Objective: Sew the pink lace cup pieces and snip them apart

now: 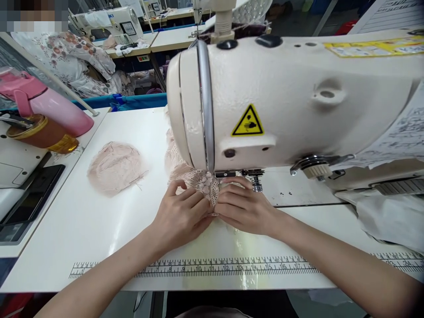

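Observation:
A piece of pale pink lace fabric (202, 183) lies under the head of a cream sewing machine (298, 97), close to the presser foot (255, 181). My left hand (180, 216) presses on the lace from the left, fingers curled and pinching its edge. My right hand (245, 207) meets it from the right, fingers bent over the same lace just in front of the needle area. The two hands touch at the fingertips. The needle itself is hidden behind the machine head.
A pink lace cup piece (114, 168) lies on the white table (99, 221) to the left. A pink bottle (49, 106) and a brown tape roll (43, 132) sit at far left beside a black phone (33, 194). A printed ruler (228, 267) runs along the front edge. A person in floral clothing (69, 57) sits behind.

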`<state>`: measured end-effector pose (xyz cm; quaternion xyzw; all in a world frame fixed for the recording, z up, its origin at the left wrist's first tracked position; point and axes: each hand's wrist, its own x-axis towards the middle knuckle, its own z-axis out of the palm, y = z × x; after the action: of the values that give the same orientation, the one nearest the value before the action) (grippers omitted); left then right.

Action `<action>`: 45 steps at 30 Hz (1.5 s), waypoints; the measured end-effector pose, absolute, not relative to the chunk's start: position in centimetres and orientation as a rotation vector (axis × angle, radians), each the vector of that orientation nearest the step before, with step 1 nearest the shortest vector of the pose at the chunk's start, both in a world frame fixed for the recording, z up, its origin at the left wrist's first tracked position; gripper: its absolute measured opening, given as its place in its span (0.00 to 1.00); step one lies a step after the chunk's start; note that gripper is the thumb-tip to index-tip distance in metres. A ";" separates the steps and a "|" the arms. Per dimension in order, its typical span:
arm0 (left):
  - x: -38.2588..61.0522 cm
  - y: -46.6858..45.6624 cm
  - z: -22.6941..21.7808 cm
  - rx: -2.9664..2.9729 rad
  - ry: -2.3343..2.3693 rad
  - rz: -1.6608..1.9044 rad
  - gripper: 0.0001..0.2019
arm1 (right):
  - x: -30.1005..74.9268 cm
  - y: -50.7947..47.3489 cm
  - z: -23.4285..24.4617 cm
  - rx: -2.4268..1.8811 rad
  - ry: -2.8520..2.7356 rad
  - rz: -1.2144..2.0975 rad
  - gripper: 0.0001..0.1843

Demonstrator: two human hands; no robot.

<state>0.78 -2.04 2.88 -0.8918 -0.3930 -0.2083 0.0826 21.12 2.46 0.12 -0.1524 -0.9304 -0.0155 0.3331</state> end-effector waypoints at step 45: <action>-1.4 0.4 1.9 -2.907 -1.128 -0.247 0.28 | 20.1 1.8 -0.4 -0.240 -2.370 -0.200 0.08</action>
<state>-1.39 0.36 1.90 -0.9293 -0.3607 -0.0788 0.0069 20.07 1.80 -0.36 -0.0933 -0.9224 -0.0778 0.3666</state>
